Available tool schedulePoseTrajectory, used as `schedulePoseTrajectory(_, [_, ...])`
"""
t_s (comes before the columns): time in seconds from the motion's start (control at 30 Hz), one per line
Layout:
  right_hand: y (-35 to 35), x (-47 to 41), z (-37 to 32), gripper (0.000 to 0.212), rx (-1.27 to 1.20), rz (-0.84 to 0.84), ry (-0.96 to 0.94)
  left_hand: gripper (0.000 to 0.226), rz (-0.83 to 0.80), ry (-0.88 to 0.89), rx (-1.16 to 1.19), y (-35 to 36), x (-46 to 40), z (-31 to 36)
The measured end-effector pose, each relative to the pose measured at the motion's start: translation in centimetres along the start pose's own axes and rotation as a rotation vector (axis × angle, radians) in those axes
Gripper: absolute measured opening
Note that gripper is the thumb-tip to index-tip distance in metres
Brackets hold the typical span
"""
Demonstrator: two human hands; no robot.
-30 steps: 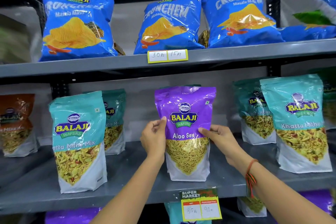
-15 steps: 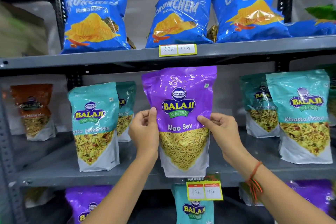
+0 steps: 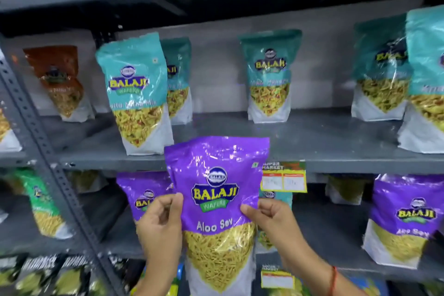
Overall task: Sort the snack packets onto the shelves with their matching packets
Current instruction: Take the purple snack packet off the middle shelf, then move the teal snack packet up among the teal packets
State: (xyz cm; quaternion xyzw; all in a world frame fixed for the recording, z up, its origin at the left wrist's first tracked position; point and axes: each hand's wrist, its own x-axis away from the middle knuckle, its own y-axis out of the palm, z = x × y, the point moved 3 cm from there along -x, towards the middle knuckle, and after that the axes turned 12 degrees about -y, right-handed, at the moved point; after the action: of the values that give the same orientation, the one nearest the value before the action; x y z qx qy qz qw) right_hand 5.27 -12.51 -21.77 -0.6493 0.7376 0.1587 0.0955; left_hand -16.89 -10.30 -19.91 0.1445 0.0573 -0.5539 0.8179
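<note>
I hold a purple Aloo Sev packet (image 3: 216, 190) upright in front of the shelving, below the edge of the middle shelf (image 3: 336, 158). My left hand (image 3: 159, 226) pinches its left side and my right hand (image 3: 271, 221) pinches its right side. On the lower shelf stand matching purple Aloo Sev packets: one (image 3: 141, 197) just behind my left hand and another (image 3: 406, 218) at the right. Several teal Khatta Mitha Mix packets (image 3: 137, 94) stand on the middle shelf above.
An orange-brown packet (image 3: 57, 79) stands at the middle shelf's left. A green packet (image 3: 40, 202) sits left on the lower shelf, beyond a grey upright post (image 3: 48, 158). Price tags (image 3: 283, 176) hang on the shelf edges. Dark packets (image 3: 48, 271) fill the bottom left.
Both hands have lifted the purple packet off the middle shelf and brought it down to the level of the lower shelf. The view has tilted downward, so the blue packets are nearly out of sight.
</note>
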Motion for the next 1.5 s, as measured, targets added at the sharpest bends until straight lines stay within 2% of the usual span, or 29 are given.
schedulePoseTrajectory(0.03, [0.2,0.0,1.8,0.033,0.028,-0.014,0.032,0.024,0.019,-0.021,-0.042,-0.5,-0.1,-1.8])
schedulePoseTrajectory(0.07, [0.4,0.0,3.4,0.028,0.048,-0.013,0.061,0.019,0.031,-0.046,-0.080,-0.9,-0.3,-3.5])
schedulePoseTrajectory(0.13, [0.9,-0.2,6.5,0.005,0.059,0.018,0.107,0.016,0.055,-0.068,-0.191,-1.1,-0.6,-6.0])
schedulePoseTrajectory(0.27, [2.2,-2.0,11.3,0.018,0.124,0.080,0.190,0.020,0.096,-0.122,-0.388,-0.8,-3.8,-10.9])
schedulePoseTrajectory(0.43, [3.8,-5.5,14.9,0.016,0.163,0.128,0.214,0.021,0.108,-0.209,-0.498,0.7,-8.3,-14.6])
schedulePoseTrajectory(0.53, [4.2,-6.8,17.0,0.010,0.212,0.185,0.238,0.019,0.137,-0.284,-0.470,1.2,-9.2,-15.8])
schedulePoseTrajectory(0.73, [4.0,-7.1,20.0,0.044,0.271,0.222,0.223,0.016,0.121,-0.338,-0.466,1.2,-9.0,-17.5])
schedulePoseTrajectory(0.77, [3.9,-7.2,20.1,0.043,0.282,0.217,0.214,0.013,0.106,-0.352,-0.438,1.3,-9.0,-17.7])
schedulePoseTrajectory(0.87, [4.2,-6.9,19.8,0.016,0.210,0.185,0.251,0.005,0.092,-0.449,-0.360,1.4,-8.9,-17.9])
schedulePoseTrajectory(0.97, [4.0,-5.7,19.7,0.022,0.148,0.109,0.267,0.022,0.152,-0.504,-0.208,2.2,-7.7,-17.1])
schedulePoseTrajectory(1.03, [2.9,-4.4,18.7,0.024,0.203,0.123,0.206,0.028,0.181,-0.401,-0.161,3.6,-6.2,-15.6])
schedulePoseTrajectory(1.13, [-0.4,-2.5,15.8,0.013,0.364,0.237,0.029,0.017,0.085,-0.263,-0.158,6.7,-3.4,-14.2])
schedulePoseTrajectory(1.2, [-3.1,-1.9,13.7,0.001,0.398,0.363,-0.053,0.010,-0.065,-0.213,-0.256,9.1,-1.7,-14.7])
schedulePoseTrajectory(1.23, [-4.6,-1.9,13.0,0.003,0.408,0.457,-0.081,0.010,-0.149,-0.197,-0.327,10.2,-1.1,-15.4])
schedulePoseTrajectory(1.27, [-6.3,-2.1,12.5,0.007,0.419,0.550,-0.110,0.014,-0.223,-0.193,-0.406,11.2,-0.6,-15.9])
schedulePoseTrajectory(1.33, [-9.4,-2.8,12.3,0.016,0.432,0.666,-0.092,0.035,-0.304,-0.194,-0.552,12.9,-0.1,-17.0])
schedulePoseTrajectory(1.4, [-11.6,-3.7,12.8,0.029,0.413,0.631,0.029,0.048,-0.318,-0.203,-0.623,14.0,-0.1,-17.6])
schedulePoseTrajectory(1.5, [-12.6,-4.2,13.7,0.016,0.284,0.419,0.186,0.040,-0.350,-0.216,-0.673,14.9,-0.4,-18.2])
